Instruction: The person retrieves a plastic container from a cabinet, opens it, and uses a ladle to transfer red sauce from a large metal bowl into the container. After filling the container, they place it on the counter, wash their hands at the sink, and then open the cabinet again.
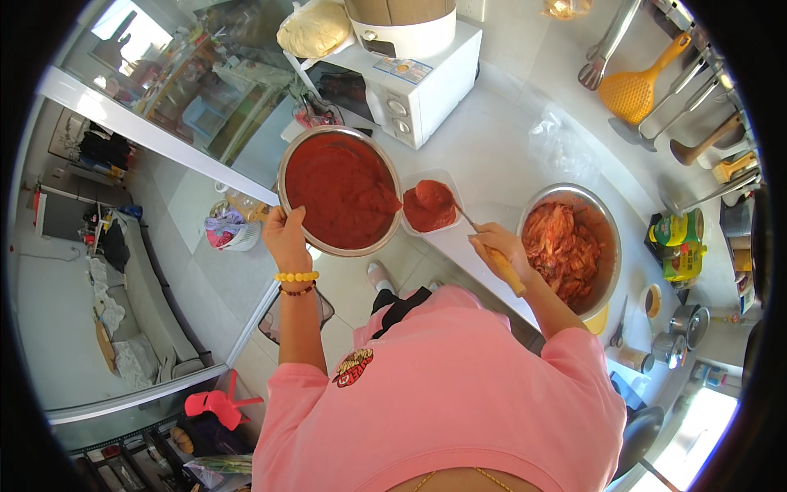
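Observation:
My left hand (288, 237) grips the rim of a round metal bowl (284, 216) at its lower left, thumb over the edge. Thick red sauce (338, 187) coats the inside of that bowl, and some reaches the rim on the right. Just beside it stands a clear plastic container (450, 182) with more red sauce in it. My right hand (501, 246) holds the wooden handle of a metal ladle (468, 219); the ladle's bowl, covered in sauce, is over the container. Right of that hand, a larger metal bowl (609, 246) contains red-coated kimchi cabbage (562, 246).
A white microwave (424, 92) with a white round appliance (403, 37) on top stands behind the sauce bowl. Utensils, including a yellow strainer (633, 92), hang along the wall. Scissors (620, 326), a tape roll (652, 301) and metal pots (688, 326) lie farther right. Crumpled clear plastic (562, 144) rests on the counter.

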A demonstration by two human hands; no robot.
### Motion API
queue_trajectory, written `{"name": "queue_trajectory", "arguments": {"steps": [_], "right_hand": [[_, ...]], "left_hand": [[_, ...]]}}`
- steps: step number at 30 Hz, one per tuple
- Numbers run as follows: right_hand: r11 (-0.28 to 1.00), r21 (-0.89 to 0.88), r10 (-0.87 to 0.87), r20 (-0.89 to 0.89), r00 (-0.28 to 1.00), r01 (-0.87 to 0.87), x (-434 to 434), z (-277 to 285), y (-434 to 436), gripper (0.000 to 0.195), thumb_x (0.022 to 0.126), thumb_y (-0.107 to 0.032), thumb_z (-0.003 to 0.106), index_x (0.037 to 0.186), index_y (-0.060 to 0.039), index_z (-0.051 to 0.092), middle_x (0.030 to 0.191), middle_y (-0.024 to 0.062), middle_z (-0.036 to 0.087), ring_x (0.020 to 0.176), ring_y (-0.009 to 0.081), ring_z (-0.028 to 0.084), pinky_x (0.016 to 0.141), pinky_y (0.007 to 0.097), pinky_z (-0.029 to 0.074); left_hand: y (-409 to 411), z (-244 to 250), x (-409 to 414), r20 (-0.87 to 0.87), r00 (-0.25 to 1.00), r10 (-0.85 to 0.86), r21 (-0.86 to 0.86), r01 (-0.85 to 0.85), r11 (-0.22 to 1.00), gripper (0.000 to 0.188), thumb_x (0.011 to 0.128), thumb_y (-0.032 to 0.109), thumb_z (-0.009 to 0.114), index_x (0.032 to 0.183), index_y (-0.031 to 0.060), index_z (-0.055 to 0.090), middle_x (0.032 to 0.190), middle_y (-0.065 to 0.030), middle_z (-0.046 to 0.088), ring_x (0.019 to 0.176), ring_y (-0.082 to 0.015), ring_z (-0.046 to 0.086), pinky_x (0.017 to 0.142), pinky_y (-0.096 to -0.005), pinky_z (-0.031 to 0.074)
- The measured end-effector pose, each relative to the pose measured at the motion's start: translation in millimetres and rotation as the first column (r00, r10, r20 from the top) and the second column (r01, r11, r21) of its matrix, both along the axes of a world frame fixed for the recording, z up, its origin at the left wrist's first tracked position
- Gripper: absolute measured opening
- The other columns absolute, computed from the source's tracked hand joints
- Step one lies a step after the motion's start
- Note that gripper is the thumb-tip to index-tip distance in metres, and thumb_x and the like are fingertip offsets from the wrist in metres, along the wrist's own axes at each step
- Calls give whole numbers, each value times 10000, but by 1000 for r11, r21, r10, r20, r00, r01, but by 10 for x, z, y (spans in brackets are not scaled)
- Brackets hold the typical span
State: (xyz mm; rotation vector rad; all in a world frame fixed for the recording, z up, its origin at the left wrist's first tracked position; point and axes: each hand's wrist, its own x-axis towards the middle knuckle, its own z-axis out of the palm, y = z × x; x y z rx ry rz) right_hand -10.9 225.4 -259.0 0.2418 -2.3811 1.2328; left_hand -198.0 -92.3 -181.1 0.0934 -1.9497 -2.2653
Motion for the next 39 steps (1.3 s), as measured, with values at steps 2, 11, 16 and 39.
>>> {"name": "queue_trajectory", "arguments": {"steps": [2,11,16,39], "right_hand": [[995,-67,-75,-11,997,74,20,135,-49,54,878,-49,660,913,-7,664,852,139,627,693,233,596,619,310,482],[458,-787,-255,329,909,413,24,141,64,194,963,-133,576,930,57,598,885,159,661,808,254,699,760,353,602],[317,-867,-264,308,914,384,27,363,111,195,959,-138,578,903,48,583,887,167,658,808,268,698,759,366,599],[643,-743,29,266,964,186,-661,216,-546,177,921,-164,650,870,5,631,800,83,640,735,197,680,657,300,584]], "left_hand": [[-42,-24,-13,10,1000,-8,3,8,1000,240,805,-27,634,684,92,464,674,61,444,607,-31,359,554,-215,285],[-36,-55,-32,-4,1000,-6,14,6,1000,329,799,-36,632,631,115,393,624,88,373,572,-17,289,522,-211,237],[-40,-93,-45,-3,1000,-13,36,13,999,310,791,-37,635,632,113,415,625,87,386,575,-18,303,526,-209,245],[206,-160,-22,7,995,-95,56,95,994,204,795,-14,655,681,82,515,667,70,482,599,-20,379,550,-199,304]]}}
